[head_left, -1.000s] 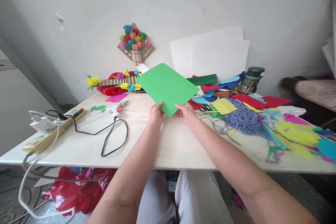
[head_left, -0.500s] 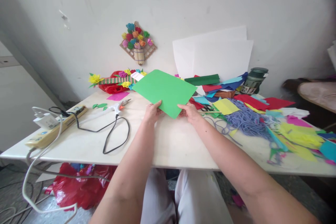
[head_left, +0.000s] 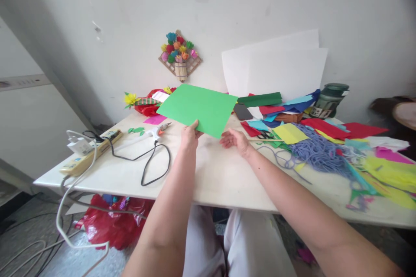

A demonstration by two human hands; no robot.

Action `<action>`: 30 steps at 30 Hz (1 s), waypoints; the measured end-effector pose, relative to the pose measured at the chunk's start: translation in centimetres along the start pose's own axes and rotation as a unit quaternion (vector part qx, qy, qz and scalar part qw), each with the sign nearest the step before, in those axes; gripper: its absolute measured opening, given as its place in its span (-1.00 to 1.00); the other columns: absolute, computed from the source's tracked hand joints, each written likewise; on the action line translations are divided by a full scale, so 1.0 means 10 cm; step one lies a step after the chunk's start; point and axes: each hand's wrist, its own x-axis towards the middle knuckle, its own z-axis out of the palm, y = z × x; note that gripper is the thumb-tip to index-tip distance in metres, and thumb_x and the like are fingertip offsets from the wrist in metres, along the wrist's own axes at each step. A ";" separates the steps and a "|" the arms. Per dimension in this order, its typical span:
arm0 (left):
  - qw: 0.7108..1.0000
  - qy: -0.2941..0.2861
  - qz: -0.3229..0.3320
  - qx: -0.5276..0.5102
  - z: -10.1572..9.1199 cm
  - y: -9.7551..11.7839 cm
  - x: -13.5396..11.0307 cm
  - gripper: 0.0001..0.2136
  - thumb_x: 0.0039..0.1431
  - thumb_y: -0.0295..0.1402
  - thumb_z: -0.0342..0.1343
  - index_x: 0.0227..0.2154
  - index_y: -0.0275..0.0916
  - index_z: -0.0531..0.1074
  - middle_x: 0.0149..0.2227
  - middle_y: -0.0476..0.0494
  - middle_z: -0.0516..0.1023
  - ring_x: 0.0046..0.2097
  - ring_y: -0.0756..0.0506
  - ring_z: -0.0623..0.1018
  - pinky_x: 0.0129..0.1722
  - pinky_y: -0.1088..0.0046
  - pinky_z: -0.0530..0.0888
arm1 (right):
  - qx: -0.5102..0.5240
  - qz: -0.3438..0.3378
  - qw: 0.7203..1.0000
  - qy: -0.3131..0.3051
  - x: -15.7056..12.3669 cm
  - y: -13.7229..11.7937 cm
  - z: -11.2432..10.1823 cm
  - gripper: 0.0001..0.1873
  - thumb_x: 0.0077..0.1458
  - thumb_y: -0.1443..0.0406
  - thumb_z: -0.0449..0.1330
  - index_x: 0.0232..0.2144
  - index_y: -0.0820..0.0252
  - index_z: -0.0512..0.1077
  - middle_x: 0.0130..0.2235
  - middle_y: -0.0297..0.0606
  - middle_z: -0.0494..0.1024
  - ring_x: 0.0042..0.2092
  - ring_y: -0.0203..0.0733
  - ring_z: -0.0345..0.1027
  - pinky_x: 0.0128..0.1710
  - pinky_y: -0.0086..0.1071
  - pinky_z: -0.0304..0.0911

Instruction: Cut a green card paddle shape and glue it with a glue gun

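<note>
A green sheet of paper (head_left: pixel 199 108) is held up over the table, tilted, with its near edge toward me. My left hand (head_left: pixel 191 135) pinches that near edge, thumb on top and fingers underneath. Just right of the sheet's near corner is my right hand (head_left: pixel 236 140), fingers apart and slightly curled, with nothing in it. Left of my hands a white glue gun (head_left: pixel 155 131) lies on the table, its black cord looped. Small green paper leaves (head_left: pixel 136 130) lie beyond it. The sheet hides part of a flower-decorated piece (head_left: pixel 146 101) at the back.
A power strip (head_left: pixel 91 151) with plugs sits at the left edge. To the right lie purple yarn (head_left: pixel 316 149), scissors (head_left: pixel 267 135), a yellow paper piece (head_left: pixel 290 133) and coloured scraps. A dark green bottle (head_left: pixel 331 100) stands behind. White boards (head_left: pixel 274 69) lean on the wall.
My right hand has let go of the green sheet and opened beside it. The sheet has turned and stays in my left hand. The view has shifted left.
</note>
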 end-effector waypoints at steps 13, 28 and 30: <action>0.995 0.096 0.034 0.022 -0.31 0.81 0.12 -0.84 -0.07 -0.58 0.12 -0.36 -0.34 0.37 -0.57 -0.04 0.44 -0.55 0.02 0.47 -0.35 0.39 0.51 | -0.363 -0.096 0.925 0.064 0.26 0.23 0.53 -0.79 0.05 0.31 0.03 -0.53 0.24 0.41 -0.58 -0.31 0.49 -0.61 -0.36 0.29 -0.56 -0.51 0.17; 0.988 0.122 0.095 0.010 -0.84 1.42 0.13 -0.89 -0.13 -0.62 0.10 -0.50 -0.35 0.33 -0.63 -0.02 0.42 -0.63 0.03 0.43 -0.62 0.57 0.42 | -0.609 -0.137 0.781 -0.026 0.74 0.39 2.41 -0.58 0.05 0.08 0.01 -0.06 0.07 0.31 -0.01 -0.20 0.40 -0.02 -0.04 0.28 -0.11 -0.23 0.19; 0.988 0.121 0.100 0.013 -0.89 1.45 0.14 -0.88 -0.14 -0.63 0.10 -0.50 -0.35 0.33 -0.63 -0.02 0.42 -0.62 0.03 0.44 -0.61 0.58 0.42 | -0.627 -0.142 0.766 -0.019 0.81 0.46 2.52 -0.54 0.05 0.08 0.03 -0.02 0.11 0.28 0.04 -0.14 0.35 0.02 -0.01 0.23 -0.08 -0.20 0.16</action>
